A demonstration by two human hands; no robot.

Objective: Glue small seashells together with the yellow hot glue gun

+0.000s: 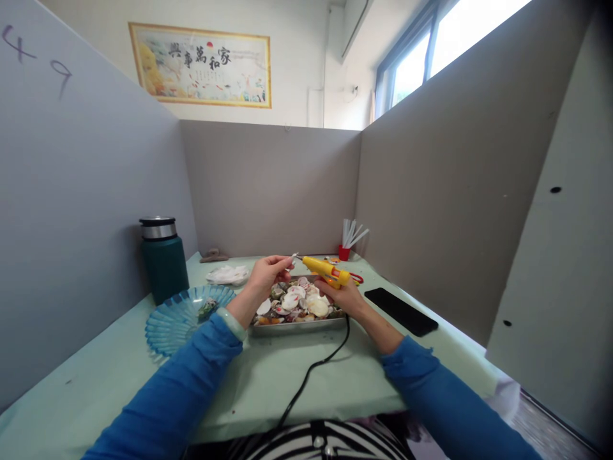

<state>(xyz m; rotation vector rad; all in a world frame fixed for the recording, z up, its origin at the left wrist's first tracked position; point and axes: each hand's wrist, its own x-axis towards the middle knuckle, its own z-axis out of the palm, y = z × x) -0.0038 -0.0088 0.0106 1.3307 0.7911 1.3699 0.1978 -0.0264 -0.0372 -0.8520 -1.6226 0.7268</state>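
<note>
My right hand point(339, 295) is wrapped round a yellow hot glue gun point(323, 268), its nozzle pointing left. A black cord point(311, 370) runs from it toward me over the table edge. Pinched in the fingertips of my left hand point(268, 281) is a small whitish piece point(294, 257), perhaps a shell; it is too small to make out well. The nozzle is close to this piece; whether they touch I cannot tell. Below both hands sits a metal tray point(297, 328) heaped with seashells point(293, 299), partly covered by my hands.
Left of the tray stand a blue fluted glass plate point(163, 329) with a small greenish item and a dark green bottle point(165, 265). A white bundle point(227, 275) lies behind. At right are a red cup point(343, 253) of glue sticks and a black phone point(401, 311). Grey partitions point(272, 185) enclose the table.
</note>
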